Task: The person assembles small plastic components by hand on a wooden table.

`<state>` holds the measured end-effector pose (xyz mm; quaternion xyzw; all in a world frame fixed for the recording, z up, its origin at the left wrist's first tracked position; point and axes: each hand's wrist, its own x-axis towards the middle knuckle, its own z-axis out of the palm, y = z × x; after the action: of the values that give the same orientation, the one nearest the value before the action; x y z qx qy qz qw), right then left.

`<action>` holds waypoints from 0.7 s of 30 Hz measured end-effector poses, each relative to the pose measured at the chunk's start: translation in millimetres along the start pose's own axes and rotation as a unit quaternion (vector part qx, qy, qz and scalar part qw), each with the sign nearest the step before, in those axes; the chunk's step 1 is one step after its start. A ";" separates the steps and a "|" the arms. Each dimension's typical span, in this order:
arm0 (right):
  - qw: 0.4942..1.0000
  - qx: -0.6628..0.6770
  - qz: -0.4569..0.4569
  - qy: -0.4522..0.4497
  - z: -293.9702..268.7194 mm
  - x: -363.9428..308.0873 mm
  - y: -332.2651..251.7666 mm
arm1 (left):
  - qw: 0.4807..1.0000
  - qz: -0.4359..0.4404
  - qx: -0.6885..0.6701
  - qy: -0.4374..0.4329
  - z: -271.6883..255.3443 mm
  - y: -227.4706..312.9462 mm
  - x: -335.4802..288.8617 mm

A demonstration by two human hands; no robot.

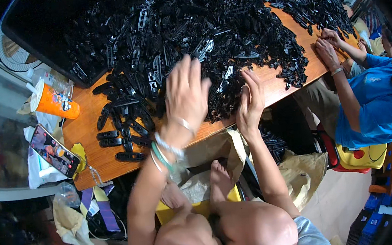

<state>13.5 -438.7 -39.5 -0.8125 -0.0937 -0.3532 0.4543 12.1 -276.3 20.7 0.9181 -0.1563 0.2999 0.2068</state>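
A large heap of small black plastic parts [169,31] covers the wooden table [82,132]. Over the near side of the heap is my left hand [185,93], smeared a little by motion, its fingers stretched out and nothing seen in it. Bracelets circle that wrist. My right hand [251,101] stands on edge at the table's front, palm turned toward the small parts, fingers extended and slightly curved. No part shows in its grip. Longer black clip-like pieces [109,142] lie loose to the left of my left hand.
An orange cup [56,101] and a phone [54,150] are at the table's left end, near a clear bottle [57,83]. On the right, a co-worker in a blue shirt [369,102] handles parts at another heap [321,13]. Paper sacks [303,176] lie below the table.
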 end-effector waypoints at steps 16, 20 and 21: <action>0.972 -0.191 -0.060 -0.120 -8.5 12.5 44.9 | 0.982 -0.170 -0.076 0.009 45.4 -51.7 64.0; 0.970 -0.198 -0.050 -0.129 -12.4 10.4 51.0 | 0.962 -0.186 -0.167 0.107 25.4 -49.0 52.4; 0.973 -0.193 -0.044 -0.119 -13.4 11.1 51.0 | 0.960 -0.170 -0.172 0.143 17.5 -46.0 48.4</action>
<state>39.2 -480.4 -61.9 -0.9162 -0.1134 -0.2848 0.2582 76.8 -252.7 24.5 0.8293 -0.0157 0.3569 0.4297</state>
